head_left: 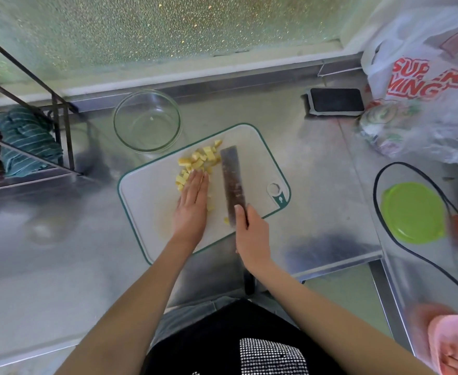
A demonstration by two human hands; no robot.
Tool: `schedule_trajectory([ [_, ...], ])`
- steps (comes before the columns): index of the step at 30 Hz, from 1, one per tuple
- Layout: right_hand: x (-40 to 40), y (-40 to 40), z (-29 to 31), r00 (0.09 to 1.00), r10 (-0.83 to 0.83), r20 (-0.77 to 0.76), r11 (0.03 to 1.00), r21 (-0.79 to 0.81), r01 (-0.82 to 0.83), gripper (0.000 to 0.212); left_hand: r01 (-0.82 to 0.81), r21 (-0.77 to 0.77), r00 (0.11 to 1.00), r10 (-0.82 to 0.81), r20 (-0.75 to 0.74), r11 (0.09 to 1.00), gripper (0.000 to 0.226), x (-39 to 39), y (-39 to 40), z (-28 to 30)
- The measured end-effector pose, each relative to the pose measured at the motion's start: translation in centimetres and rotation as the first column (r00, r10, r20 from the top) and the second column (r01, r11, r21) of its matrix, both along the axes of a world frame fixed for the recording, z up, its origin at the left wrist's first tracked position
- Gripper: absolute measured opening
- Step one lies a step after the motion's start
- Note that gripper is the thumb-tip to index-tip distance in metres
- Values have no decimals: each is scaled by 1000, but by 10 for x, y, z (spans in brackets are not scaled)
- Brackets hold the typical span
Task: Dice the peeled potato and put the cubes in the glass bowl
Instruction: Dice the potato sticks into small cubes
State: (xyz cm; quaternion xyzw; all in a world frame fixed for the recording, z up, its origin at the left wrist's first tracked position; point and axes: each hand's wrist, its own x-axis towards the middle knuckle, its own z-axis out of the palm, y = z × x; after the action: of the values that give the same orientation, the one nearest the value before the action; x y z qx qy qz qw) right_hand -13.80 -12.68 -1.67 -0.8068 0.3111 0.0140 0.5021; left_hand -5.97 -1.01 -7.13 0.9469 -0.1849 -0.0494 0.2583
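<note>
Potato cubes (198, 161): a loose yellow heap on the far-left part of the cutting board (260, 169), with a few strays lying nearer the person between the 2 hands. No whole potato remains in view, so dicing appears complete and the step in hand is judged to be gathering the cubes for transfer. Left hand (191, 205): flat on the board, fingers straight and together, grasping nothing, fingertips touching the near edge of the heap. Right hand (251, 236): fingers clenched around the handle of the cleaver (232, 182), index finger extended along the blade's back; the blade rests just beside the right flank of the heap, though whether it lies flat or stands on edge cannot be told. Glass bowl (147, 121): just beyond the board's far-left corner, upright on the metal table (317, 212), holding at most 1 tiny fragment. The next move probably calls for corralling the heap between palm and blade, lifting it on the flat of the steel, and carrying it across the short gap into the bowl; the strays near the wrist need a second sweep. Periphery: phone (336, 100), plastic bag (422, 77), green lid (413, 212)
</note>
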Motion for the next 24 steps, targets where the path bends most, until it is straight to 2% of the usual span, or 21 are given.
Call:
schedule_trajectory([
  [2, -3, -11, 3, 999, -33, 29, 998, -61, 35, 34, -33, 10, 999, 33, 36, 999, 67, 7, 5, 4],
  [5, -3, -28, -1, 997, -62, 42, 993, -96, 66, 34, -138, -27, 987, 140, 82, 990, 47, 22, 5, 8],
  [7, -2, -36, -5, 997, -71, 33, 992, -98, 73, 31, -78, 16, 995, 77, 65, 997, 38, 37, -1, 12],
  [10, 0, -41, -5, 995, -92, 27, 991, -96, 94, 31, 90, 106, 996, -88, -17, 990, 38, 56, -14, 13],
  [17, -1, -41, -2, 996, -90, 13, 994, -64, 91, 30, 126, 125, 991, -129, 20, 984, 14, 63, -10, 10],
  [19, 3, -41, -2, 997, -76, 1, 994, -73, 76, 32, 108, 63, 993, -111, 42, 992, 19, 62, -10, 10],
  [22, 9, -42, 1, 998, -56, 8, 996, -71, 57, 34, 89, -21, 993, -87, 79, 996, 41, 65, -24, 21],
  [24, 10, -45, 5, 998, -64, 18, 996, -59, 65, 35, 131, -1, 991, -131, 40, 991, 47, 74, -40, 28],
])
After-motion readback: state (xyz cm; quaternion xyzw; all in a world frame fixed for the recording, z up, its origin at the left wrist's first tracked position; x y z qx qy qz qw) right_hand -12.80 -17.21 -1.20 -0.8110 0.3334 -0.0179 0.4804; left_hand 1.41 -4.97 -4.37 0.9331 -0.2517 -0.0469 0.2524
